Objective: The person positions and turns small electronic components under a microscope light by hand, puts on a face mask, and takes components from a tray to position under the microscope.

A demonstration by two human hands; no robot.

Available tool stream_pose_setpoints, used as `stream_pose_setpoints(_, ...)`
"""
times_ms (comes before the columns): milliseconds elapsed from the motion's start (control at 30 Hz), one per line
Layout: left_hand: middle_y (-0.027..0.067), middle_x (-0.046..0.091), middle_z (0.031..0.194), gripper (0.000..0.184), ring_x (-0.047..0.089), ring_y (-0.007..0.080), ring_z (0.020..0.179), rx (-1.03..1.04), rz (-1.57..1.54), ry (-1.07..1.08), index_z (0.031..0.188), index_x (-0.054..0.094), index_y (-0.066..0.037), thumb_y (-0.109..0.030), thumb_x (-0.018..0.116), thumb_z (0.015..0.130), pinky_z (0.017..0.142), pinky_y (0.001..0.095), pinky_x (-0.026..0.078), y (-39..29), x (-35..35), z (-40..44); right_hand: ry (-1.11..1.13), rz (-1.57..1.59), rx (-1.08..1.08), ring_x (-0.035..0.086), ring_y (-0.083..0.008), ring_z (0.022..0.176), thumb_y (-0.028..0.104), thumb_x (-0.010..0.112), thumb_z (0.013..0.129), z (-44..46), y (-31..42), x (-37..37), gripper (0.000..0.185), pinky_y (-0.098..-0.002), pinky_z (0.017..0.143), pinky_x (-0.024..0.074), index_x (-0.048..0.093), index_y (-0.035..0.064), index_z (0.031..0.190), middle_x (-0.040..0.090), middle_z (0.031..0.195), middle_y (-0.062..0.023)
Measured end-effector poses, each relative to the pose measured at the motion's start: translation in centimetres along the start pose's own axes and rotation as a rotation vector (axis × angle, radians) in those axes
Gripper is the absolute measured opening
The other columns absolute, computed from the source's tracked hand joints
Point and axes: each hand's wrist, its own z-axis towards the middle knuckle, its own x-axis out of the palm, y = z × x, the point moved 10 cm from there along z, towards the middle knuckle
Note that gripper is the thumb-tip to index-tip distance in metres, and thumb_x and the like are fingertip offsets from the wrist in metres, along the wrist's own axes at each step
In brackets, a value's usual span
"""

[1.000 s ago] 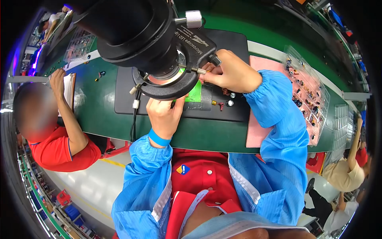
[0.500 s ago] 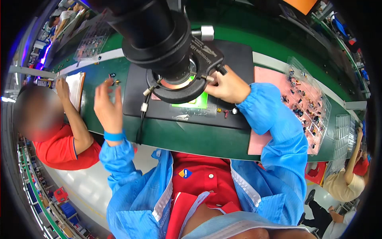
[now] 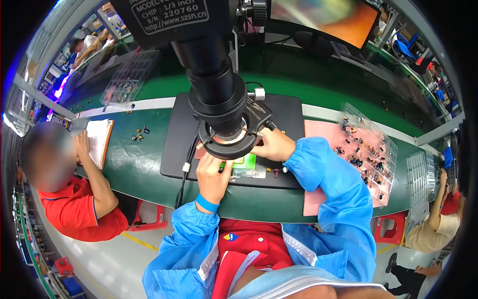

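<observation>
Listed: our left hand [image 3: 213,180] and right hand [image 3: 276,145], fingers bent, grip untellable behind the microscope [image 3: 219,102]; green card [image 3: 250,161] below; loose parts [image 3: 276,172] beside it, which our half-screened right hand might knock astray.

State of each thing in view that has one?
Monitor: on, showing a blurred close-up
Coat: unfastened in front
Tray: holding many small parts
Wristband: on left wrist
Left hand: fingers bent, near green pad
Right hand: fingertips hidden
</observation>
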Motion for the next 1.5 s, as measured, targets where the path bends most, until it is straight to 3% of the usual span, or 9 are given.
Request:
stream_pose_setpoints(267, 0.0138, 0.062, 0.088, 0.013, 0.060, 0.0331, 0.087, 0.025, 0.078, 0.008, 0.087, 0.063, -0.001, -0.006, 0.069, 0.076, 0.078, 0.0408, 0.046, 0.2, 0.3, -0.4, -0.080, -0.330, -0.331, 0.060, -0.0319, 0.075, 0.034, 0.071, 0.074, 0.0, -0.2, 2.5, 0.032, -0.0420, 0.068, 0.0455, 0.064, 0.0039, 0.081, 0.063, 0.082, -0.0140)
stream_pose_setpoints(300, 0.0095, 0.061, 0.076, 0.012, 0.059, 0.0246, 0.069, 0.095, 0.105, -0.054, 0.086, 0.065, -0.002, -0.003, 0.071, 0.075, 0.062, 0.0339, 0.045, -0.4, -0.1, -0.2, -0.110, -0.347, -0.352, 0.060, -0.0313, 0.077, 0.033, 0.070, 0.074, -0.2, 0.8, 2.1, 0.030, -0.0424, 0.069, 0.0452, 0.064, 0.0045, 0.081, 0.063, 0.083, -0.0136)
stream_pose_setpoints(400, 0.0092, 0.061, 0.075, 0.014, 0.060, 0.0227, 0.068, 0.098, 0.105, -0.039, 0.086, 0.065, -0.002, -0.003, 0.072, 0.075, 0.063, 0.0329, 0.046, -0.4, 0.0, -0.3, -0.046, -0.488, -0.114, 0.059, -0.0304, 0.082, 0.028, 0.069, 0.073, -0.2, 0.0, 0.9, 0.024, -0.0432, 0.075, 0.0441, 0.062, 0.0065, 0.081, 0.061, 0.083, -0.0119)
stream_pose_setpoints(467, 0.0090, 0.062, 0.073, 0.014, 0.060, 0.0214, 0.066, 0.128, 0.115, -0.054, 0.087, 0.066, -0.002, -0.003, 0.073, 0.074, 0.063, 0.0323, 0.046, -0.7, 0.0, -0.2, -0.016, -0.586, -0.209, 0.057, -0.0372, 0.090, 0.027, 0.069, 0.077, -0.4, 0.3, -0.8, 0.039, -0.0452, 0.081, 0.0459, 0.058, 0.0050, 0.108, 0.061, 0.100, -0.0162)
stream_pose_setpoints(600, 0.0086, 0.061, 0.076, 0.011, 0.058, 0.0289, 0.073, 0.049, 0.059, -0.041, 0.080, 0.064, -0.004, -0.008, 0.073, 0.074, 0.067, 0.0382, 0.044, -0.1, 0.2, -0.3, 0.058, -0.762, 0.179, 0.052, -0.0336, 0.096, 0.027, 0.078, 0.069, -1.9, -0.3, -6.3, 0.042, -0.0429, 0.079, 0.0450, 0.058, 0.0061, 0.100, 0.053, 0.100, -0.0145)
stream_pose_setpoints(733, 0.0079, 0.061, 0.075, 0.011, 0.058, 0.0271, 0.070, 0.090, 0.088, -0.059, 0.081, 0.065, -0.004, -0.007, 0.073, 0.074, 0.065, 0.0370, 0.044, -0.5, 0.2, -0.2, 0.261, -0.649, 0.244, 0.057, -0.0331, 0.091, 0.018, 0.075, 0.069, -1.9, -3.5, -5.1, 0.034, -0.0427, 0.074, 0.0471, 0.056, 0.0061, 0.094, 0.055, 0.097, -0.0126)
stream_pose_setpoints(900, 0.0087, 0.062, 0.074, 0.013, 0.059, 0.0264, 0.069, 0.064, 0.079, -0.068, 0.082, 0.066, -0.003, -0.006, 0.074, 0.072, 0.066, 0.0364, 0.046, -0.3, -0.1, -0.2, 0.217, -0.601, 0.176, 0.060, -0.0335, 0.085, 0.012, 0.066, 0.073, -0.7, -4.3, -4.4, 0.014, -0.0423, 0.073, 0.0473, 0.059, 0.0037, 0.082, 0.060, 0.083, -0.0144)
stream_pose_setpoints(1233, 0.0119, 0.063, 0.080, 0.013, 0.061, 0.0268, 0.070, -0.016, 0.027, -0.031, 0.083, 0.066, -0.001, -0.004, 0.073, 0.072, 0.065, 0.0351, 0.047, 0.2, -0.8, 0.2, 0.034, -0.478, 0.053, 0.062, -0.0348, 0.083, 0.007, 0.057, 0.076, -0.5, -1.7, -4.9, 0.010, -0.0437, 0.072, 0.0486, 0.064, 0.0067, 0.083, 0.064, 0.083, -0.0144)
stream_pose_setpoints(1500, 0.0117, 0.062, 0.077, 0.011, 0.062, 0.0237, 0.066, -0.132, 0.279, -0.258, 0.086, 0.065, -0.002, -0.006, 0.069, 0.078, 0.062, 0.0331, 0.049, 8.3, -14.4, 4.7, -0.051, -0.528, -0.212, 0.055, -0.0349, 0.086, 0.012, 0.065, 0.079, -0.1, 0.7, -4.8, 0.013, -0.0412, 0.077, 0.0449, 0.059, 0.0003, 0.080, 0.055, 0.086, -0.0145)
